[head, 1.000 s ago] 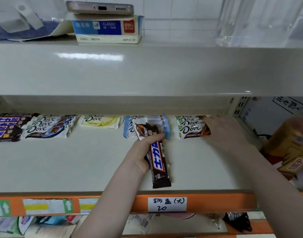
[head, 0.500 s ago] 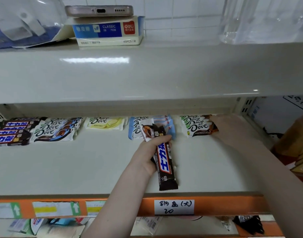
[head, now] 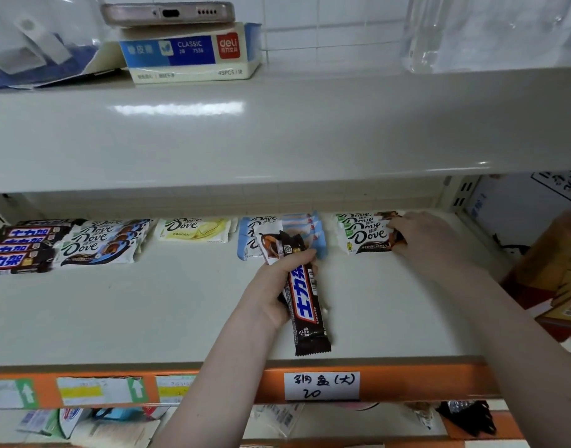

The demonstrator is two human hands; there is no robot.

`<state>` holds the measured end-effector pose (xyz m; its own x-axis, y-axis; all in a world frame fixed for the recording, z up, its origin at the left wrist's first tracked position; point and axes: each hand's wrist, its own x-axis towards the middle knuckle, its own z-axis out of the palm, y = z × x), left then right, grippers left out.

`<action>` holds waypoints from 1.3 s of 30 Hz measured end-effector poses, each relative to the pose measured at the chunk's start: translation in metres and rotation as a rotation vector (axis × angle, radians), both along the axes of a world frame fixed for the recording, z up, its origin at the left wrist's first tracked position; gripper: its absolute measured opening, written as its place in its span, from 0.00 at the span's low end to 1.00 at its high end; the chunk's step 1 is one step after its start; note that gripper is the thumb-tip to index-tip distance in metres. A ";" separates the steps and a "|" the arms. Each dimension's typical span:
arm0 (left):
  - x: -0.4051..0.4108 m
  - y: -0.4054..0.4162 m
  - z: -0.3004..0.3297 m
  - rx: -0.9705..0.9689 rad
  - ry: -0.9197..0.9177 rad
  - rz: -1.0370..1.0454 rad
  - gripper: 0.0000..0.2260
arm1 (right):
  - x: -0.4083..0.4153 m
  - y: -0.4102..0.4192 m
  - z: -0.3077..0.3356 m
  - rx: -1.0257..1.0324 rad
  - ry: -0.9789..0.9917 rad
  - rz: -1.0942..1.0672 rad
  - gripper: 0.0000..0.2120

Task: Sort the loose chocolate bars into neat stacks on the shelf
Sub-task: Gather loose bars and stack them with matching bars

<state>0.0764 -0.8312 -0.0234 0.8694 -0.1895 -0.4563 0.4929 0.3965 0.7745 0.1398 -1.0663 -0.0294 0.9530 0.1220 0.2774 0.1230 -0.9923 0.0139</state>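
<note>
My left hand [head: 272, 286] grips a dark brown Snickers bar [head: 306, 312] together with a white Dove bar [head: 271, 245], held over the middle of the shelf [head: 148, 312]. Behind them lies a light-blue Dove stack [head: 310, 227]. My right hand [head: 429, 240] rests against the right end of a green-labelled Dove stack [head: 365, 234], fingers on its edge. Further left lie a yellow Dove bar [head: 193, 229], a stack of blue Dove bars [head: 99, 242] and a Snickers stack [head: 17, 250].
An upper shelf [head: 277, 130] overhangs, carrying an eraser box [head: 187, 53] with a phone [head: 167, 12] on top. An orange price rail [head: 407, 383] with a handwritten label [head: 321, 384] fronts the shelf. Boxes [head: 555, 273] stand at the right.
Both hands stay almost in place; the view has shifted slightly, and my right hand stays at the green Dove stack's right end.
</note>
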 end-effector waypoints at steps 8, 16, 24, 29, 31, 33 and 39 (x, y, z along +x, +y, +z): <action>-0.002 -0.002 0.003 -0.191 -0.030 0.140 0.06 | -0.027 0.019 0.002 0.210 -0.073 0.070 0.15; -0.007 -0.011 0.004 -0.220 -0.019 0.215 0.05 | -0.079 0.039 0.003 0.509 -0.007 0.187 0.15; -0.017 -0.025 0.006 -0.289 -0.064 0.332 0.06 | -0.108 0.057 -0.002 0.841 0.258 0.288 0.17; -0.031 -0.020 0.007 -0.271 -0.147 0.371 0.21 | -0.108 0.065 -0.001 1.045 0.337 0.270 0.13; -0.040 -0.015 0.007 -0.221 -0.188 0.372 0.27 | -0.106 0.073 0.001 1.125 0.345 0.265 0.12; -0.050 -0.008 0.006 -0.187 -0.207 0.393 0.25 | -0.103 0.085 0.005 1.169 0.345 0.262 0.12; -0.065 0.052 0.008 -0.108 -0.169 0.483 0.26 | -0.104 0.147 0.014 1.181 0.348 0.359 0.07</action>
